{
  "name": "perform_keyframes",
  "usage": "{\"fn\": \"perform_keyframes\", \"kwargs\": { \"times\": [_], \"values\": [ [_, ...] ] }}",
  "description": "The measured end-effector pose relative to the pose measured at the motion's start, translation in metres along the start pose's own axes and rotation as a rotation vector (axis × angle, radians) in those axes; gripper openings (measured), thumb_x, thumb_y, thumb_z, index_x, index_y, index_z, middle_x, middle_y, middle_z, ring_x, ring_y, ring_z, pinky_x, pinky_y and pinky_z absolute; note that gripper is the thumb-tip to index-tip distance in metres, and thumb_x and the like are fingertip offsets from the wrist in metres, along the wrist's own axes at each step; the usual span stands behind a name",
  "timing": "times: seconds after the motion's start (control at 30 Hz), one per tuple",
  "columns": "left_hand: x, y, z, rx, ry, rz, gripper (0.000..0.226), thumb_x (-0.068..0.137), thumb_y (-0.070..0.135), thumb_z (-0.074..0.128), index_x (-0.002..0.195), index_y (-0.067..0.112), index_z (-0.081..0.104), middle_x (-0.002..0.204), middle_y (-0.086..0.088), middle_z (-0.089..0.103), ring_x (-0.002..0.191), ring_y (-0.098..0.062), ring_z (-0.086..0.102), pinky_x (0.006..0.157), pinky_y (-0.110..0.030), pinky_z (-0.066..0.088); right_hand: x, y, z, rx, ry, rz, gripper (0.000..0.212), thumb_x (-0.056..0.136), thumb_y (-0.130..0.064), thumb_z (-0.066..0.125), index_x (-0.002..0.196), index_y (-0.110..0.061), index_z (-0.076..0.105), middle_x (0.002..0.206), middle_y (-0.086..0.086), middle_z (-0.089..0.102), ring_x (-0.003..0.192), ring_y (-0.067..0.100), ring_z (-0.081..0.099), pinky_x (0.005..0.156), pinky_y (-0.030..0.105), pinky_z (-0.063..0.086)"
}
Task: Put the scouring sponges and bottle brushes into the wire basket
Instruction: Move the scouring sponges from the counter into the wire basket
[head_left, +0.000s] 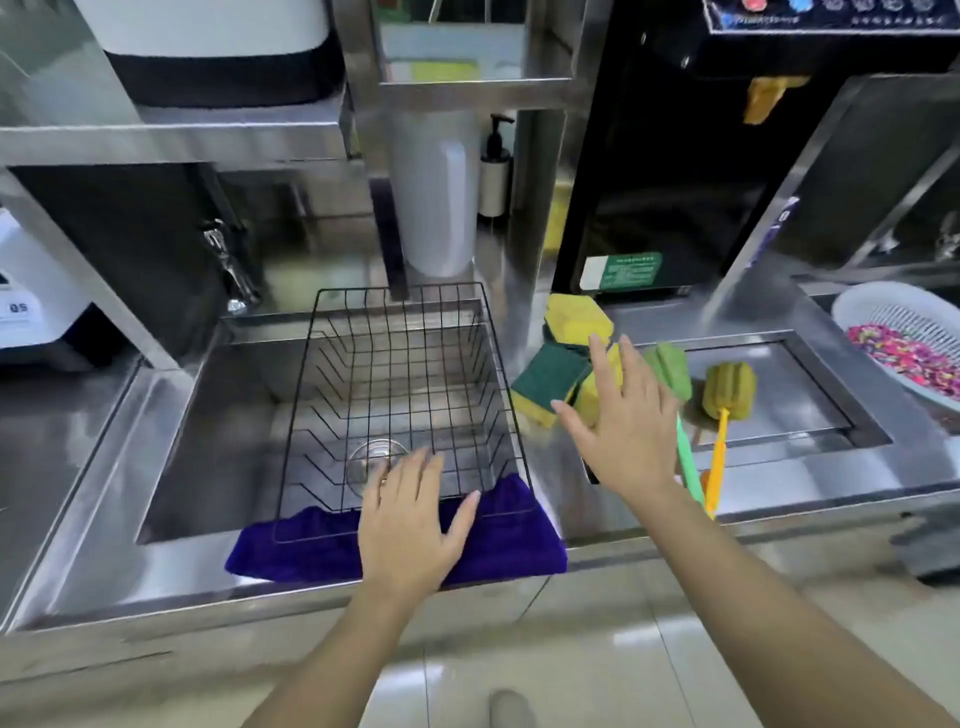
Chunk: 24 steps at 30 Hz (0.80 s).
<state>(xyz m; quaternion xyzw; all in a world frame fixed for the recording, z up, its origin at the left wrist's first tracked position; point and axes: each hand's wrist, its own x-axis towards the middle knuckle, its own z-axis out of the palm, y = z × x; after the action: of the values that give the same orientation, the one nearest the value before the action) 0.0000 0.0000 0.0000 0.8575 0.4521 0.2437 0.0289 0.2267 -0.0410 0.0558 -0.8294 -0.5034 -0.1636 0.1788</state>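
Note:
A black wire basket (322, 343) sits over the steel sink, with nothing in it. To its right on the counter lies a pile of yellow-and-green scouring sponges (553, 371), another one (576, 314) behind it. Two bottle brushes lie further right: a green one (670, 369) with a green handle and a yellow one (727, 389) with an orange handle. My left hand (415, 519) rests flat with fingers spread on the basket's near rim and a blue cloth (509, 540). My right hand (623, 421) hovers open over the sponges, holding nothing.
The sink (208, 415) has a drain under the basket. A white colander (883, 312) with colourful bits stands at the far right. A soap pump bottle (493, 171) and a black appliance (675, 182) stand behind. A recessed steel lid (789, 395) lies under the brushes.

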Motion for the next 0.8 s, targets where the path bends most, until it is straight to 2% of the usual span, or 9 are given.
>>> {"fn": "perform_keyframes", "kwargs": {
  "times": [0.1,0.2,0.33,0.4,0.53,0.67,0.8],
  "values": [
    [-0.008,-0.006,0.010,0.124,0.081,0.162,0.047,0.090,0.049,0.046,0.093,0.007,0.067,0.100,-0.009,0.069,0.093,-0.027,0.064,0.094,-0.046,0.040,-0.005,0.006,0.011,0.035,-0.061,0.079,0.072,0.083,-0.057,0.050,0.142,-0.018,0.037,0.146,0.016,0.043,0.131,0.031,0.045,0.098,0.047,0.037],
    [-0.013,-0.011,0.019,0.172,0.123,0.222,0.044,0.090,0.049,0.047,0.088,0.009,0.067,0.091,-0.007,0.068,0.084,-0.027,0.062,0.089,-0.046,0.042,-0.012,0.017,0.024,0.001,-0.181,0.184,0.069,0.084,-0.058,0.048,0.136,-0.013,0.043,0.146,0.016,0.042,0.132,0.032,0.040,0.100,0.048,0.032],
    [-0.015,-0.009,0.022,0.218,0.149,0.234,0.045,0.089,0.051,0.048,0.075,0.011,0.064,0.074,-0.005,0.065,0.070,-0.028,0.059,0.074,-0.041,0.039,-0.016,0.029,0.031,-0.082,-0.337,0.277,0.068,0.084,-0.061,0.044,0.129,-0.011,0.047,0.145,0.015,0.039,0.132,0.034,0.035,0.102,0.046,0.032],
    [-0.014,-0.009,0.022,0.218,0.158,0.237,0.043,0.087,0.050,0.050,0.072,0.011,0.062,0.071,-0.004,0.063,0.066,-0.028,0.058,0.068,-0.041,0.038,-0.018,0.031,0.034,-0.085,-0.397,0.316,0.070,0.084,-0.062,0.042,0.129,-0.009,0.046,0.144,0.017,0.039,0.131,0.036,0.034,0.103,0.046,0.033],
    [-0.014,-0.008,0.022,0.219,0.139,0.211,0.041,0.084,0.048,0.052,0.069,0.011,0.062,0.072,-0.005,0.064,0.063,-0.028,0.058,0.062,-0.041,0.043,-0.015,0.034,0.035,-0.075,-0.450,0.351,0.077,0.077,-0.064,0.054,0.127,-0.006,0.043,0.141,0.020,0.040,0.127,0.039,0.038,0.104,0.044,0.035],
    [-0.014,-0.007,0.021,0.213,0.110,0.201,0.039,0.083,0.046,0.052,0.069,0.011,0.063,0.071,-0.005,0.063,0.063,-0.028,0.058,0.062,-0.039,0.045,-0.008,0.033,0.033,-0.084,-0.524,0.303,0.073,0.075,-0.057,0.061,0.127,-0.010,0.038,0.131,0.018,0.049,0.119,0.038,0.045,0.097,0.045,0.041],
    [-0.013,-0.007,0.022,0.217,0.099,0.196,0.039,0.083,0.046,0.051,0.069,0.011,0.062,0.070,-0.005,0.062,0.061,-0.028,0.057,0.061,-0.039,0.045,-0.002,0.034,0.029,-0.111,-0.662,0.242,0.079,0.079,-0.041,0.061,0.143,-0.032,0.014,0.133,0.020,0.040,0.121,0.042,0.040,0.090,0.048,0.044]
  ]
}}
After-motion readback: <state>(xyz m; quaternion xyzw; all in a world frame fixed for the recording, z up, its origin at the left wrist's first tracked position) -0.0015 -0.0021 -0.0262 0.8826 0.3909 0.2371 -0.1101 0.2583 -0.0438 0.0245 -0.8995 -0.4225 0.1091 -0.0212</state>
